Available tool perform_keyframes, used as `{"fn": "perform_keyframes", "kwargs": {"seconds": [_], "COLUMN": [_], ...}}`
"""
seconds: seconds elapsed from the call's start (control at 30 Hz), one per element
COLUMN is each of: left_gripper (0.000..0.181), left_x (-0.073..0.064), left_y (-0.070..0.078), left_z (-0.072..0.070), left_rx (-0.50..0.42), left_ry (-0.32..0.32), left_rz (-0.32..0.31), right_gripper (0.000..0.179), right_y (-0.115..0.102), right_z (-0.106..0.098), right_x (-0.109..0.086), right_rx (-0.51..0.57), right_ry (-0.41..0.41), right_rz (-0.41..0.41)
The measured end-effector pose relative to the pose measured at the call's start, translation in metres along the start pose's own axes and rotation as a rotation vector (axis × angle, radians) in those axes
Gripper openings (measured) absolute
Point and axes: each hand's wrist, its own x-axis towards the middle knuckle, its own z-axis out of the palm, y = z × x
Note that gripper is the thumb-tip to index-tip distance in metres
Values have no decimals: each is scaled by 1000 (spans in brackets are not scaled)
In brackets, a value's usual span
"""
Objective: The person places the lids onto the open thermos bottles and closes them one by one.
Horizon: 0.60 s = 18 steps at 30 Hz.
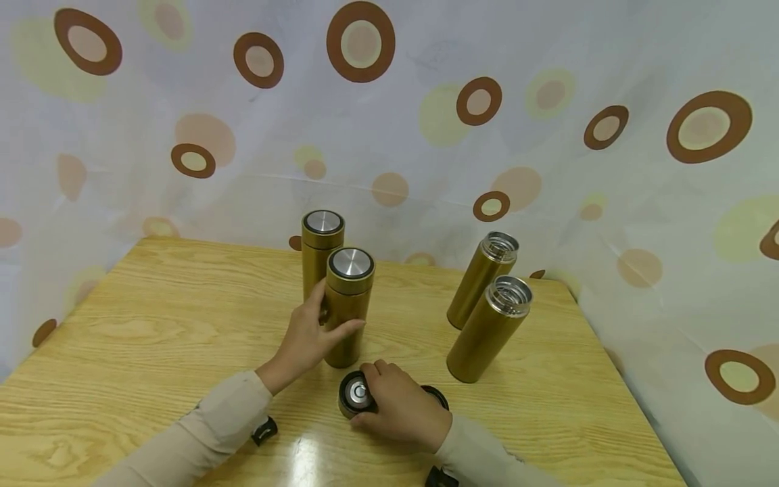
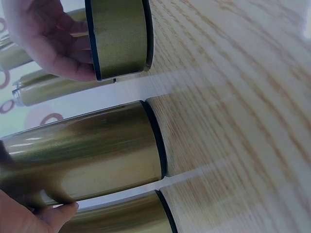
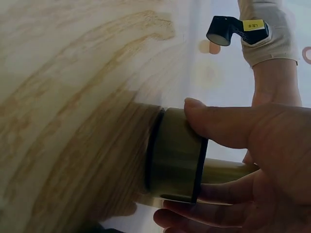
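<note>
My left hand (image 1: 313, 338) grips the side of a gold thermos bottle (image 1: 349, 311) with a brushed-steel lid on, upright on the table. Right behind it stands a second lidded gold thermos (image 1: 314, 264). With thumb and fingers, my right hand (image 1: 404, 409) holds a loose thermos lid (image 1: 357, 392) in front of the gripped bottle. Its black rim and silver round centre face up; the right wrist view shows its gold side wall (image 3: 177, 155) low over the wood. Another dark round lid (image 1: 435, 396) lies mostly hidden behind the right hand.
To the right stand two gold thermos bottles without lids, a nearer one (image 1: 489, 331) and a farther one (image 1: 483, 281), their steel mouths showing. The wood-grain table (image 1: 152, 325) ends at a wall covering (image 1: 414, 169) patterned with circles.
</note>
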Motion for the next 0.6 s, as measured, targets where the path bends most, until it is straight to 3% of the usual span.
{"fn": "perform_keyframes", "kwargs": {"seconds": [0.6], "left_gripper": [75], "left_x": [0], "left_y": [-1], "left_z": [0], "left_rx": [-6], "left_ry": [2], "left_rz": [5], "right_gripper": [65], "right_y": [1], "right_z": [1], "right_x": [4], "right_rx": [-5], "right_ry": [13], "right_rz": [-5]}}
